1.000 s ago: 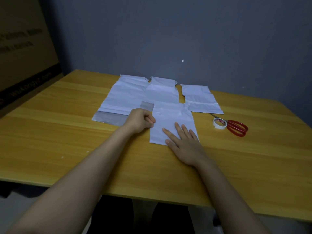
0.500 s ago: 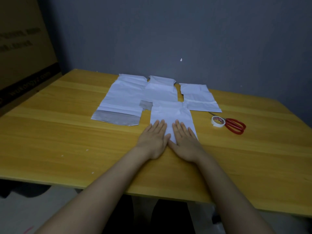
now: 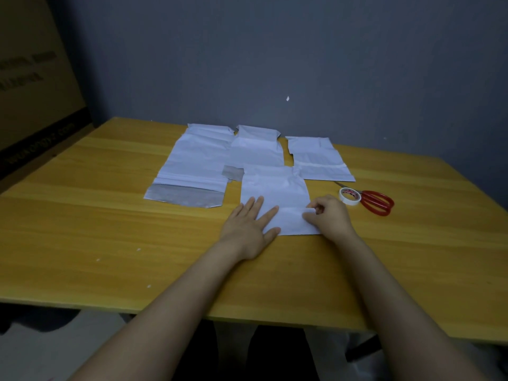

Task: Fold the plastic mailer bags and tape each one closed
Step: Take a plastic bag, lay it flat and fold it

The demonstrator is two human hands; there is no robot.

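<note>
Spread flat, the left grip [image 3: 248, 229] presses its straight fingers on the near left corner of the nearest mailer bag [image 3: 275, 193], with the palm on the worktop [image 3: 110, 229]. Beside it, the right grip [image 3: 328, 215] is curled and pinches that bag's right edge between thumb and fingertips, where a faint crease runs across the plastic. The bag lies white side up near the front middle of the worktop, between the two hands.

Just right of the right grip sits the tape roll [image 3: 349, 196], touching the red-handled scissors [image 3: 376, 202]; neither is in hand.

Farther back lie three more bags. The large bag [image 3: 198, 160] on the left has its grey flap [image 3: 184, 196] lying open toward the person. The middle bag [image 3: 257, 149] is partly covered by the nearest one, with a grey patch showing at its near left corner. The right-hand bag [image 3: 319, 160] lies flat near the wall [image 3: 302, 64].

By the look of it the task is at an early stage. One bag is being folded, no tape shows on any bag, and the other three appear neither folded nor sealed. Taping this bag and handling the rest remain.
</note>
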